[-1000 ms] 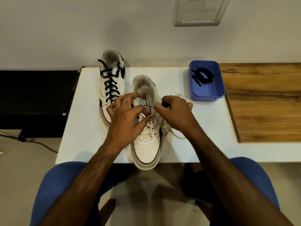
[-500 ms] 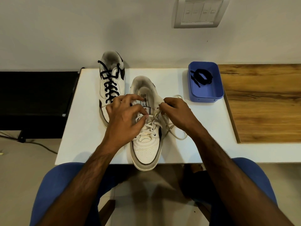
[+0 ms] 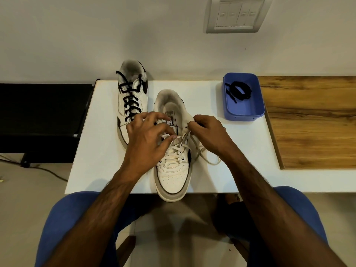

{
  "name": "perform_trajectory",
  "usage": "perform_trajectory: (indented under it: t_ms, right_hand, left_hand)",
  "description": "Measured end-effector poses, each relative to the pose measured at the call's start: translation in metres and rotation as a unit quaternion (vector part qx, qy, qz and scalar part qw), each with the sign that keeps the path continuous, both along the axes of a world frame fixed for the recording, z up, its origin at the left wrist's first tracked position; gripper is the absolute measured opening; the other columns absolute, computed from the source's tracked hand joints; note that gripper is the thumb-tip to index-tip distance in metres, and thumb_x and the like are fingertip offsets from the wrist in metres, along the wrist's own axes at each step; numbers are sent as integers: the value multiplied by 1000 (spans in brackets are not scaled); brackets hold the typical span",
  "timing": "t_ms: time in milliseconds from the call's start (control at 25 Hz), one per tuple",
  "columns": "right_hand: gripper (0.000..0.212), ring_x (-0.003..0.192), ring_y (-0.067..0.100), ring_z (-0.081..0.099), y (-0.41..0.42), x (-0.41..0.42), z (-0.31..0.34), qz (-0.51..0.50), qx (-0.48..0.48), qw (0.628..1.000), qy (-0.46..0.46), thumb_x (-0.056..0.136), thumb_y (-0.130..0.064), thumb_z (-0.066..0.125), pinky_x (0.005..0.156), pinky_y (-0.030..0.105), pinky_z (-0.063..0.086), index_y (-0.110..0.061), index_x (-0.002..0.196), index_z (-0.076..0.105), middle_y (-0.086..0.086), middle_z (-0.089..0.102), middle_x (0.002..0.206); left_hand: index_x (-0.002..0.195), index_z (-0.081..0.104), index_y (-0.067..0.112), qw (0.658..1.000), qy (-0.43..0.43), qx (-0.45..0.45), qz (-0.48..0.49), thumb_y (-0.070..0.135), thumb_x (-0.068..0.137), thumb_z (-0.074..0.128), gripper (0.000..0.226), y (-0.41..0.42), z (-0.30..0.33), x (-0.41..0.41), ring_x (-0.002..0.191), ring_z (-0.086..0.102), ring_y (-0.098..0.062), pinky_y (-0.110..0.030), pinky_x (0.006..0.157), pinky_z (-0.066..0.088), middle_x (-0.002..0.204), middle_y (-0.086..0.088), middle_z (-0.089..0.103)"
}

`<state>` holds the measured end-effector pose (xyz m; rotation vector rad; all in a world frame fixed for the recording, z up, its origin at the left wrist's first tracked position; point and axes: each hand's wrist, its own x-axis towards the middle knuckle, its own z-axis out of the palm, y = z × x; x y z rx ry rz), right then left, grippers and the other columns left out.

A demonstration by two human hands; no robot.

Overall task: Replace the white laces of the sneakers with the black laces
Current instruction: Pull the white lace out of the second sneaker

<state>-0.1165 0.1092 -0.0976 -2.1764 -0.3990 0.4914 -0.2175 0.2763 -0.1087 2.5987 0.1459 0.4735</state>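
Two white sneakers stand on the white table. The far left sneaker carries black laces. The near sneaker points its toe over the table's front edge and holds a white lace, whose loose ends trail to the right of the shoe. My left hand pinches a strand of the white lace over the upper eyelets. My right hand pinches the lace at the top right eyelet. A coiled black lace lies in the blue tray at the back right.
A wooden board covers the table's right part. A black bench or stand sits to the left of the table. A switch plate is on the wall. My knees in blue trousers are below the table edge.
Both hands have shifted slightly along the lace on the near sneaker; the right hand has moved up to the top right eyelet. The loose lace ends lie farther out to the right.
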Motion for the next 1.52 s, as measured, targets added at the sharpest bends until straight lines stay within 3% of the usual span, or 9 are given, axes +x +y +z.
perform_trajectory:
  t_ms: [200, 360, 480, 680, 960, 1040, 1200, 1400, 1520]
  right_hand:
    - [37, 62, 14, 44, -1, 1, 1, 6, 0, 1000, 5, 92, -37, 52, 74, 38, 32, -3, 79, 57, 10, 54, 67]
    - [34, 61, 14, 42, -1, 1, 1, 4, 5, 1000, 5, 94, -33, 53, 74, 37, 30, -4, 75, 54, 1, 47, 64]
    - [35, 61, 14, 43, 0, 1, -1, 3, 7, 1000, 4, 94, -34, 53, 75, 38, 31, -3, 76, 55, 2, 49, 65]
    - [35, 63, 13, 46, 0, 0, 0, 9, 6, 1000, 9, 96, -34, 53, 79, 38, 32, -2, 83, 61, 18, 61, 78]
    - [37, 62, 14, 44, 0, 1, -3, 4, 5, 1000, -2, 94, -36, 52, 77, 38, 32, -2, 81, 58, 12, 54, 70]
    - [38, 63, 14, 46, 0, 2, -4, 7, 1, 1000, -1, 94, -37, 51, 78, 38, 33, -2, 83, 60, 17, 61, 77]
    - [43, 65, 16, 50, 0, 3, -5, 13, -1, 1000, 5, 88, -43, 48, 78, 39, 36, -2, 87, 61, 18, 64, 84]
    - [38, 63, 14, 47, -1, 2, -3, 11, 2, 1000, 3, 91, -39, 50, 76, 38, 33, -4, 81, 59, 15, 60, 75]
    - [36, 63, 14, 47, 0, 2, -3, 11, 2, 1000, -2, 93, -37, 51, 77, 39, 34, -4, 81, 59, 14, 60, 74]
  left_hand:
    - [85, 62, 14, 982, -46, -182, 3, 28, 82, 56, 16, 12, 8, 1, 110, 57, -17, -47, 90, 47, 110, 5, 60]
    - [106, 70, 30, 1000, 11, -22, -8, 49, 87, 68, 26, 1, 4, -1, 122, 42, -21, -38, 93, 32, 125, 10, 57]
    - [93, 73, 28, 1000, 8, 13, -10, 38, 87, 75, 13, -4, -4, 0, 124, 38, -22, -42, 95, 32, 127, 10, 59]
    - [79, 58, 19, 952, -31, -303, 28, 19, 86, 59, 7, 10, 10, 1, 113, 55, -16, -49, 97, 42, 109, 13, 69]
    - [103, 70, 32, 999, 20, 38, 1, 45, 89, 69, 19, -3, -1, 0, 122, 39, -22, -37, 91, 26, 122, 10, 56]
    - [93, 69, 27, 1000, 9, -9, 16, 36, 90, 69, 9, -1, 0, 2, 120, 41, -21, -40, 92, 31, 117, 11, 59]
    - [94, 65, 28, 943, -10, -329, 54, 31, 94, 53, 12, 12, 10, 3, 114, 56, -22, -52, 97, 45, 107, 9, 68]
    - [107, 70, 39, 993, 32, -113, 15, 57, 87, 61, 29, 0, 8, 1, 119, 39, -16, -40, 94, 37, 119, 19, 55]
    - [91, 75, 29, 999, 25, -31, 22, 42, 85, 75, 15, -2, 0, 3, 120, 39, -20, -45, 92, 37, 121, 11, 57]
